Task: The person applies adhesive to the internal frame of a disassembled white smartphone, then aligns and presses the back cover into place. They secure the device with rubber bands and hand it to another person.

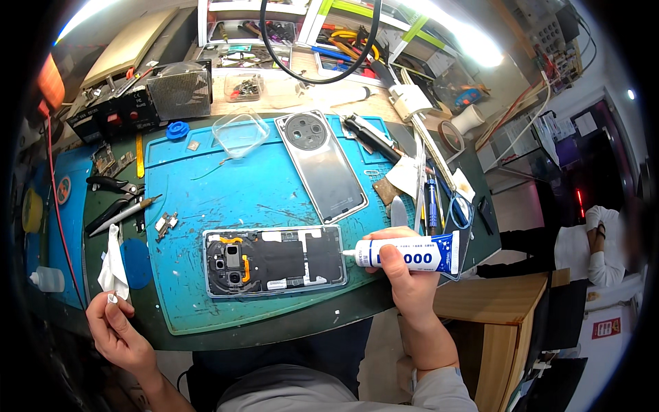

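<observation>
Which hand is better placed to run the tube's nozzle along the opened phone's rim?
The right hand, likely: it grips the tube, nozzle toward the phone. The left hand is farther away, pinching something small and white.

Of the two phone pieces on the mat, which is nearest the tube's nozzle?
The opened phone body, insides exposed, its right end by the white nozzle; the back cover lies farther up the mat.

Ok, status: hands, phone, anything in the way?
Right hand holding tube, nozzle at right end of opened phone. Left hand pinching small white item. Back cover lying beyond; nothing blocking nozzle.
</observation>
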Tool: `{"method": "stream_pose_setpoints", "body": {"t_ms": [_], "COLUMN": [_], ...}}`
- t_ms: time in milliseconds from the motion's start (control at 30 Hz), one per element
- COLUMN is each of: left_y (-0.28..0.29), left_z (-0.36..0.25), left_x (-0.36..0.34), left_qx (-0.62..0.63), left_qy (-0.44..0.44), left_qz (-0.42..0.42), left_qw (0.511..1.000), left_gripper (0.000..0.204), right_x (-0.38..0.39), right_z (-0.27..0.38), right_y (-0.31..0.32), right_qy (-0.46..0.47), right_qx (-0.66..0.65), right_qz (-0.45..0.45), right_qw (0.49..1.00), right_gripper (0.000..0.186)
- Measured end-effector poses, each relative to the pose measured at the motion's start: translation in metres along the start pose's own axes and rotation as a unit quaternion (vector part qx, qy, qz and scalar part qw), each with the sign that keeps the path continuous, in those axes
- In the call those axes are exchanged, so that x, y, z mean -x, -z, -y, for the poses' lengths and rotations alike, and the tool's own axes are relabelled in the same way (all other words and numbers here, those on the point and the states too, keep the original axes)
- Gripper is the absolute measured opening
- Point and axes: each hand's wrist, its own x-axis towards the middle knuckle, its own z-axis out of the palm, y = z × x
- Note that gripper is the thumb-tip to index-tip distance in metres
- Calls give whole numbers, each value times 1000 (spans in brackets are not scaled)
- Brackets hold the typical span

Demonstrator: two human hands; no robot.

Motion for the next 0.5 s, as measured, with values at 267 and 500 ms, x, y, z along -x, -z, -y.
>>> {"method": "stream_pose_setpoints", "body": {"t_ms": [267,500], "left_y": [-1,-1], "left_z": [-2,-3], "left_x": [-1,-1], "left_qx": [-2,-4], "left_qy": [2,2], "left_qz": [-1,1], "left_qw": [1000,1000], "left_gripper": [19,19], "right_x": [1,1], "right_z": [2,3], "right_y": [0,0], "right_qy": [-4,-3], "right_qx": [-6,-1], "right_qz": [-1,2], "right_qw": [1000,1000], "right_gripper": [24,26]}}
